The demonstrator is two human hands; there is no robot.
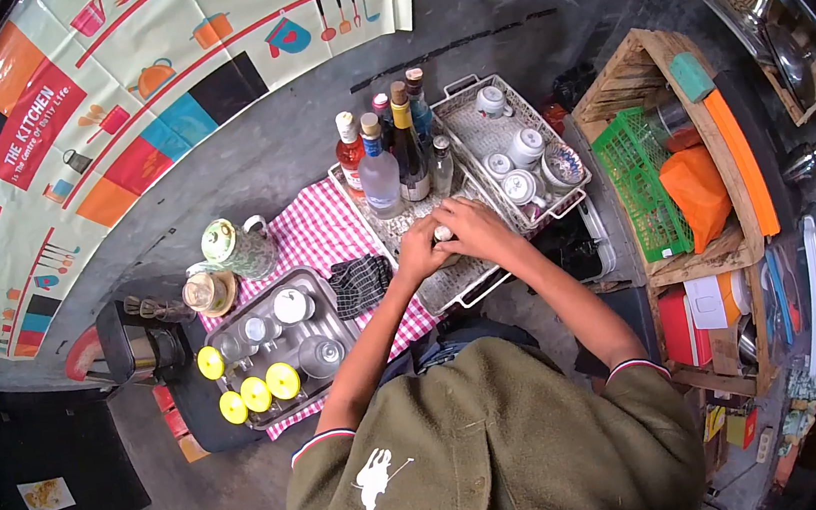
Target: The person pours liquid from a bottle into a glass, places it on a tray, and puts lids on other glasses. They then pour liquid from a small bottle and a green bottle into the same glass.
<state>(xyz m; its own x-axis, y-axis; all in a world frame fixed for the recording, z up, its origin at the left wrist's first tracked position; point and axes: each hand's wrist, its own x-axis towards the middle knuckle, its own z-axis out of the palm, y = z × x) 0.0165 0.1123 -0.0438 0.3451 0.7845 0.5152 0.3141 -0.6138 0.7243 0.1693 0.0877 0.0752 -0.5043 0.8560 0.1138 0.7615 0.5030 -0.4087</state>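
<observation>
My left hand (419, 253) and my right hand (476, 228) meet over the front of a white wire-edged tray (444, 301). Between my curled fingers shows a small whitish round top (443, 234), which looks like a bottle cap; the rest of it is hidden beneath my hands. Just behind them on the tray stand several bottles: a clear one with a blue neck (380, 180), a dark one with a yellow neck (407, 149), a red one (349, 156) and a small clear one (441, 166).
A second white tray (451, 99) at the back right carries several mugs (526, 146). To the left, a grey tray (230, 326) bears glassware and yellow lids (282, 380), beside a dark checked cloth (359, 286). A wooden crate shelf (750, 206) with a green basket (637, 189) stands right.
</observation>
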